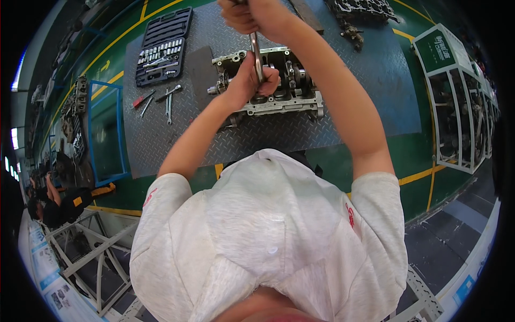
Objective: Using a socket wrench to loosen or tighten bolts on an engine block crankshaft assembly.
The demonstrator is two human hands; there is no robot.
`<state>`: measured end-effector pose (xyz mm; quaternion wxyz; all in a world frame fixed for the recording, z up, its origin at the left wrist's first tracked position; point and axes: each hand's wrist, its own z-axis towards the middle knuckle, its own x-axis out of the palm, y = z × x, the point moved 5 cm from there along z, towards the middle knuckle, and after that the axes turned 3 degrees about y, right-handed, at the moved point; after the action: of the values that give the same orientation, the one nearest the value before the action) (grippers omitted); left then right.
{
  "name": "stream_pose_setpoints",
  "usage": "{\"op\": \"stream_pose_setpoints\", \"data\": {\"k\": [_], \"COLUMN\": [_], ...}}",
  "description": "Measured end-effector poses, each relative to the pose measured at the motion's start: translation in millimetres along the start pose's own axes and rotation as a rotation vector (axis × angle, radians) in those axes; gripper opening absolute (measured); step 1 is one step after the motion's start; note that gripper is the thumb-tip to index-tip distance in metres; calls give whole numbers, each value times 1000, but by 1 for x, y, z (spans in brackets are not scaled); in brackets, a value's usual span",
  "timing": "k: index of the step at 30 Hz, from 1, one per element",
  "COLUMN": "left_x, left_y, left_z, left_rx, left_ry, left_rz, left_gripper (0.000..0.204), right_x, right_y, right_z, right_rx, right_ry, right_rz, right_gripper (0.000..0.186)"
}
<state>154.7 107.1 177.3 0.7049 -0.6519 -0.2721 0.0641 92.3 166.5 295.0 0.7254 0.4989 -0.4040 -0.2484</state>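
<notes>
A silver engine block [281, 109] lies on the diamond-plate tabletop [204, 140], with shaft parts showing in its open top. Over it slants a long chrome wrench [255, 47]. My left hand [251, 83] is closed around the wrench's lower end, just above the block. At the upper edge of the view my right hand [260, 19] grips the handle end, partly cut off by the frame. What the wrench's lower tip sits on is hidden by my left hand.
Left of the block lie an open socket set case [163, 51], spanners [169, 104] and a red-handled tool [139, 101]. Another engine part [365, 9] sits at the far right. A white-framed cabinet [453, 102] stands right; a person [59, 206] works at lower left.
</notes>
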Motion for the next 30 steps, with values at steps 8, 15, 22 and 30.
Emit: {"op": "stream_pose_setpoints", "data": {"k": [8,15,22,30], "left_x": [-123,-1,-90,-76], "left_y": [0,25,13,2], "left_z": [60,81,-12,97], "left_rx": [81,597,324,160], "left_ry": [-413,-491,-509,-329], "left_rz": [-78,735,133,-231], "left_gripper": [63,42,46,55], "right_x": [-5,-2,-5,6], "right_y": [-6,-8,1,3], "right_z": [5,-2,-41,9], "right_rx": [-304,-75,-148,-263], "right_ry": [-275,-240,-154,32], "right_rz": [-232,-66,-128,-514], "right_gripper": [42,40,42,43]}}
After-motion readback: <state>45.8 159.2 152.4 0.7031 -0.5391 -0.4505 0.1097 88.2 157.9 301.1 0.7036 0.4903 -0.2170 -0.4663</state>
